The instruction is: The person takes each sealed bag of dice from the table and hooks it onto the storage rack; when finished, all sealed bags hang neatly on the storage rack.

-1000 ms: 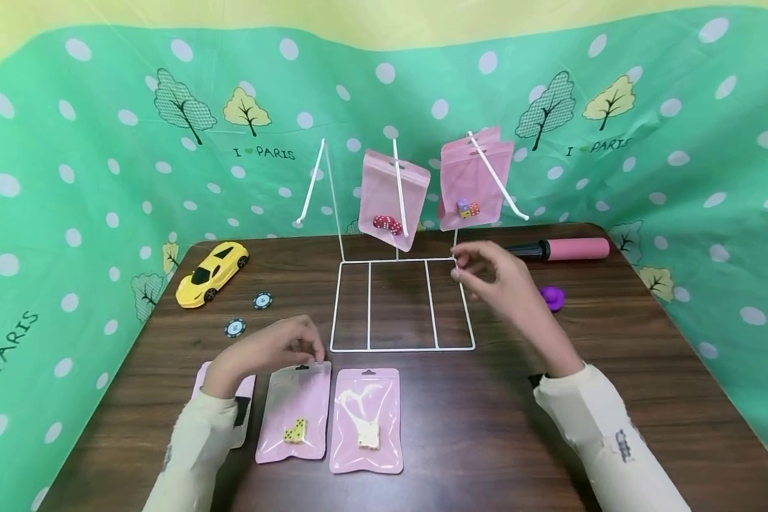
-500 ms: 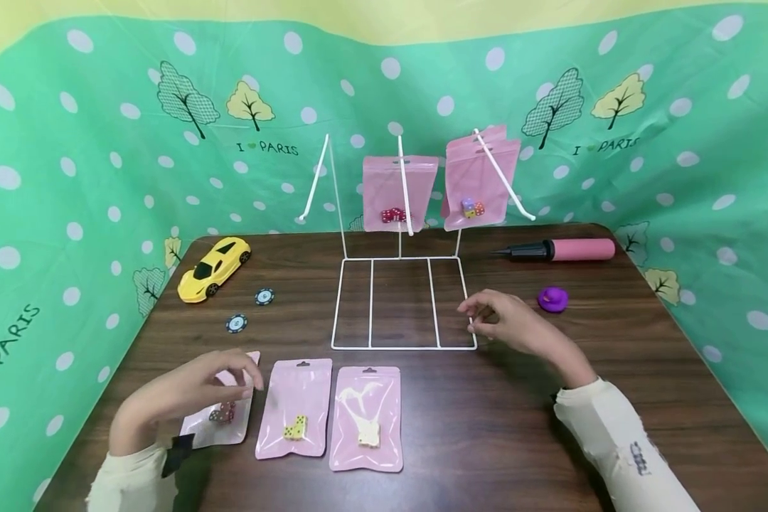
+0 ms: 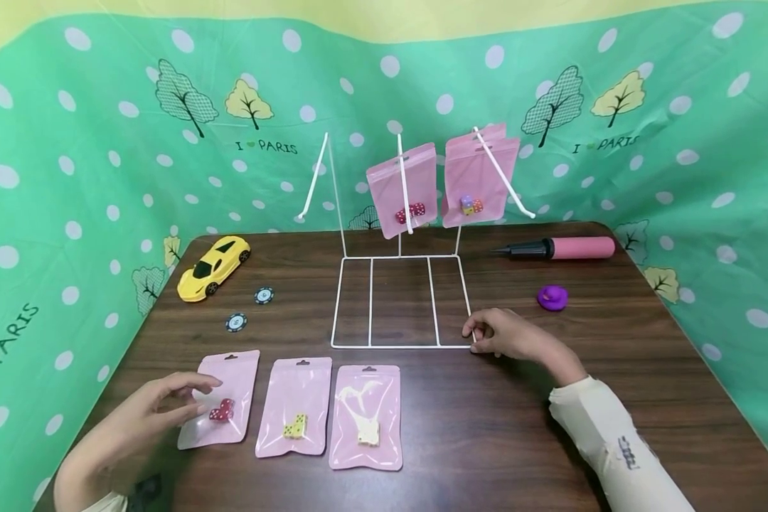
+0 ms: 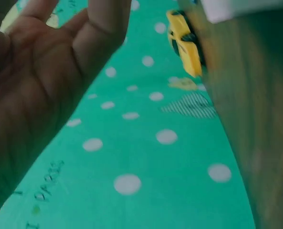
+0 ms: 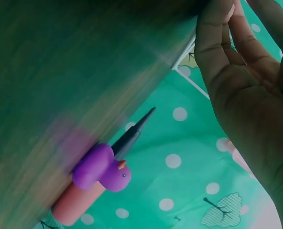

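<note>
My left hand (image 3: 137,419), fingers loosely spread, hovers over the leftmost pink zip pouch (image 3: 233,368), which shows red dice (image 3: 222,410). Beside it lie a pouch (image 3: 297,390) with yellow dice (image 3: 296,427) and another pouch (image 3: 385,398) with whitish dice (image 3: 368,433). At the front right corner of the white wire display rack (image 3: 403,347), my right hand (image 3: 512,336) pinches the base wire between thumb and fingers. From the rack's middle hook hangs a tilted pouch (image 3: 384,186) with red dice; pouches (image 3: 480,171) overlap on the right hook. The left hook carries nothing.
A yellow toy car (image 3: 214,269) and two poker chips (image 3: 264,296) lie on the left of the wooden table (image 3: 461,441). To the right are a purple rubber duck (image 3: 553,299) and a pink hand pump (image 3: 579,248). A green dotted cloth (image 3: 678,163) surrounds the table.
My left hand has moved left and nearer, from the middle pouch to the leftmost one, uncovering its dice. My right hand has come down to the rack's front corner. The middle hanging pouch swings.
</note>
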A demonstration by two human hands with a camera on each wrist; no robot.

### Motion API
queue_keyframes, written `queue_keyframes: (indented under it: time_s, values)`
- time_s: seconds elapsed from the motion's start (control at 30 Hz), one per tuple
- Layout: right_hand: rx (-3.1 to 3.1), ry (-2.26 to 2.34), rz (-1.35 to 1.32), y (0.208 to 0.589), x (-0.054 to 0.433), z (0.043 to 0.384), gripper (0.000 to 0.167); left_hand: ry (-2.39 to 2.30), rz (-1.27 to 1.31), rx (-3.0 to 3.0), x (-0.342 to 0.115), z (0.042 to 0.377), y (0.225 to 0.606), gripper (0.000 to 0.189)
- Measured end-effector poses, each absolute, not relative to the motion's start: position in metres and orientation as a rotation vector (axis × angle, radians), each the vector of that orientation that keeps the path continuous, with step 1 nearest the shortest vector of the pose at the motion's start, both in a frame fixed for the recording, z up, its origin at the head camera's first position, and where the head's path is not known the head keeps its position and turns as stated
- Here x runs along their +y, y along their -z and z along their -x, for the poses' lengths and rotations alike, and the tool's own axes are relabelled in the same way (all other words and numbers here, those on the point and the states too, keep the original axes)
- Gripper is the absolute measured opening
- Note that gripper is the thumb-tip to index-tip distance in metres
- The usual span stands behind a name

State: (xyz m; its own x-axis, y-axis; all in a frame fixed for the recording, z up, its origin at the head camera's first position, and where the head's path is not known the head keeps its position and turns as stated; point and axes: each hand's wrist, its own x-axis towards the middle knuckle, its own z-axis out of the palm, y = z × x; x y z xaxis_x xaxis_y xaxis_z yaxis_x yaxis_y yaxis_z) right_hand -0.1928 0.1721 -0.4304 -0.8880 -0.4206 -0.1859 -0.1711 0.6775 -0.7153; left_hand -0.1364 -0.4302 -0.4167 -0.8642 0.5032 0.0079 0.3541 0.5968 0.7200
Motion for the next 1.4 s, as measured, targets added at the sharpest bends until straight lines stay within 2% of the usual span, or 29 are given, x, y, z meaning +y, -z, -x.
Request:
queue_keyframes:
  time_s: [0.13,0.2,0.4,0.6,0.9,1.0,1.27,1.4]
  values:
    - [2.564,1.028,0.459,0.430,0.172,0.194,0.015,-1.121,-0.284,2.580,-0.431,0.130,0.419,0.037]
    - [2.566,1.027,0.450,0.431,0.172,0.195,0.015,-1.095,-0.168,2.581,-0.430,0.128,0.422,0.044]
    - [2.565,1.016,0.424,0.432,0.172,0.195,0.014,-0.866,-0.171,2.808,-0.427,0.123,0.432,0.058]
    - [2.581,1.019,0.433,0.434,0.174,0.194,0.014,-0.759,-0.015,2.754,-0.423,0.126,0.433,0.074]
    - [2.577,1.017,0.439,0.436,0.172,0.195,0.014,-0.834,-0.144,2.744,-0.430,0.134,0.449,0.060]
    - [2.577,1.022,0.443,0.435,0.172,0.195,0.015,-0.902,-0.162,2.715,-0.443,0.138,0.463,0.053]
    - [2.574,1.041,0.450,0.434,0.175,0.193,0.015,-0.978,-0.124,2.677,-0.473,0.151,0.502,0.049]
    - [2.574,1.038,0.462,0.435,0.174,0.194,0.015,-0.968,-0.114,2.670,-0.466,0.145,0.489,0.045]
